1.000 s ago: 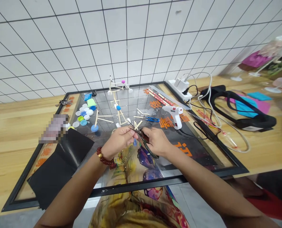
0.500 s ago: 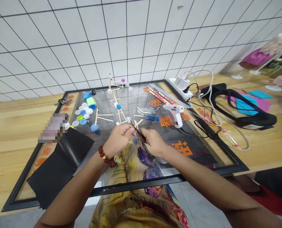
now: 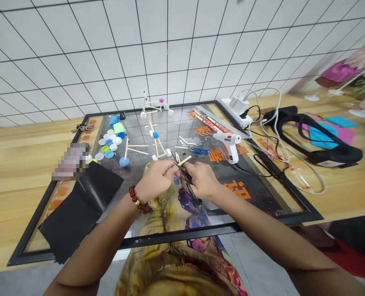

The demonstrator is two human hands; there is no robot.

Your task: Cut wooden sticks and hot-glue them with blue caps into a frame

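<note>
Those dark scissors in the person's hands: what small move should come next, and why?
Probably the right hand should gently squeeze the dark scissors, because their blades sit at the fingertips of the left hand, which seem to pinch something too small to make out. Short wooden sticks lying just beyond hint at snipping.

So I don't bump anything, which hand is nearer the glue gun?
Right. The right hand sits below and left of the white hot glue gun; the left hand is farther left.
</note>
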